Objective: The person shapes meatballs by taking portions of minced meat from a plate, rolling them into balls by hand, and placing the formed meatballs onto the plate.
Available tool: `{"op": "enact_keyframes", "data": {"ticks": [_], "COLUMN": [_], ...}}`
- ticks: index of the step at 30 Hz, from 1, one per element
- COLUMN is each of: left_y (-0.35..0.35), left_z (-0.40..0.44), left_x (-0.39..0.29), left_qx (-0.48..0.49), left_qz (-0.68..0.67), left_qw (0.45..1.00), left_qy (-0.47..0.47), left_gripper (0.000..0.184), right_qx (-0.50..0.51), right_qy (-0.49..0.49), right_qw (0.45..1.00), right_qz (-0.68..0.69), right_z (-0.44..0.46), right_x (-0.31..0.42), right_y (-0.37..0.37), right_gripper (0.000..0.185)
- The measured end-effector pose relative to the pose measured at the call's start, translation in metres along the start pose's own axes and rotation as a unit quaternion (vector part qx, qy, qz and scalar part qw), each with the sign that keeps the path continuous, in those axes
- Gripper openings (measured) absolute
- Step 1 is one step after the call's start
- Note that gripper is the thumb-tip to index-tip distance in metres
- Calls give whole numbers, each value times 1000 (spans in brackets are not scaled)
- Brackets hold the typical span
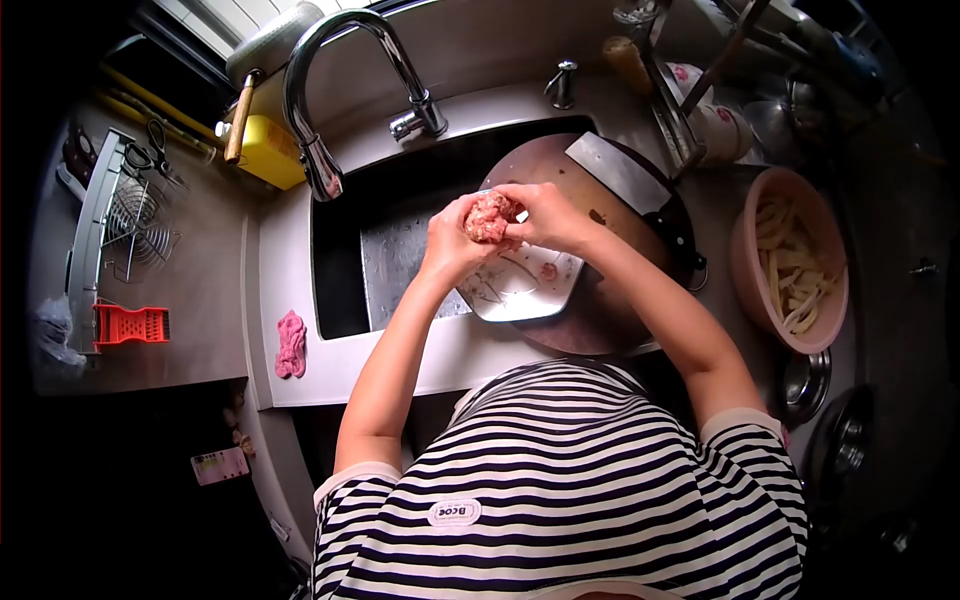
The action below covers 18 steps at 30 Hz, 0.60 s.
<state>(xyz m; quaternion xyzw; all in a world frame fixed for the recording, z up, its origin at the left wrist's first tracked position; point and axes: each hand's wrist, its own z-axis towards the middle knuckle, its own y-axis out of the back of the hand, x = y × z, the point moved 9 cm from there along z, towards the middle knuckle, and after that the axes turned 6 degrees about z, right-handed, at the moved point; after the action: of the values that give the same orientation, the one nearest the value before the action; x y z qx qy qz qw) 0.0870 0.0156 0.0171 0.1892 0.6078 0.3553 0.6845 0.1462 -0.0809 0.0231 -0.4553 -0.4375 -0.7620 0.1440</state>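
A lump of raw minced meat (489, 218) is held up between both hands, above a white dish (545, 300). My left hand (450, 242) wraps its fingers round the left side of the lump. From the right, my right hand (552, 218) grips the same meat with bent fingers. The dish has a little meat and smears on it and overlaps a round cutting board (575, 330). Across the board's far right part lies a cleaver (622, 172), its black handle pointing to the right edge.
Beneath the chrome faucet (300, 70) is a dark sink (340, 270). A pink bowl of pale cut strips (748, 255) stands right of the board. To the left are a pink cloth (290, 345), a red grater (132, 324) and a yellow bottle (272, 152). A rack rises at the back right.
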Motion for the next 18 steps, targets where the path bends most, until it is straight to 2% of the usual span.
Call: {"op": "enact_keyframes", "data": {"ticks": [1,2,3,6,7,9,10,13,16,18], "left_y": [12,18,2,-23,-45,-44,-44,-42,-45,-52], "left_z": [2,1,-20,-16,-19,-21,-18,-14,-7,-2], "left_x": [-11,-20,-24,-13,4,-4,-5,6,42,59], "left_qx": [-34,-30,-17,-42,-9,-28,-9,3,15,35], "left_qz": [-38,-72,-67,22,60,78,69,17,-88,-218], "left_qw": [999,997,997,997,995,991,993,999,993,965], "left_qy": [-8,13,20,-68,-80,-102,-94,-49,82,144], "left_gripper": [66,74,75,82,80,80,77,72,69,63], "right_qx": [-12,-24,-2,16,35,-41,9,-86,-125,-133], "right_qy": [-19,6,-25,-24,-57,10,-34,-81,-138,-122], "right_qw": [999,999,1000,990,983,998,999,988,983,984], "right_qz": [29,38,11,-137,-170,-55,-41,98,5,8], "right_z": [1,0,-23,-27,-32,-39,-42,-61,-81,-89], "right_x": [12,25,21,7,-15,-19,-25,-46,-60,-66], "right_y": [12,21,11,7,-7,-2,-4,18,37,35], "right_gripper": [44,42,42,42,44,40,42,43,34,30]}}
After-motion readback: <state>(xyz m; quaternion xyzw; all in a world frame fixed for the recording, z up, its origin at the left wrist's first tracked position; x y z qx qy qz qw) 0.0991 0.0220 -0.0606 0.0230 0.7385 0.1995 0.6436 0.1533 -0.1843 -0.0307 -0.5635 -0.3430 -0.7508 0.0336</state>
